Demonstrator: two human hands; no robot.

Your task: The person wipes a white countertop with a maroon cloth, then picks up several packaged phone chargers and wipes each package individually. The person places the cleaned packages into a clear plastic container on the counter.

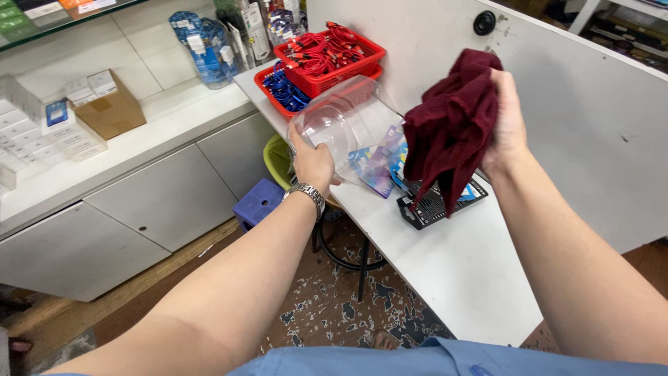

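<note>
Clear plastic container [348, 122]: dome-shaped, tilted on its side, held above the left edge of the white counter [445, 264]; left hand [313, 161] clasps its rim, fingers closed on it, metal wristwatch [306, 193] on that wrist.
Dark red cloth [452, 122]: bunched, hanging in folds just right of the container, gripped at its top by the right hand [506, 118], fingers shut on the fabric.
Black flat tray [438, 202]: lying on the counter beneath the cloth, near the wall panel.
Blue and purple packets [379, 167]: lying on the counter under the container.
Red baskets [327, 56]: stacked at the counter's far corner, filled with red and blue cables.
Blue plastic stool [257, 202]: on the floor, left of the counter.
Cardboard box [111, 111]: on the white cabinet top at left.
</note>
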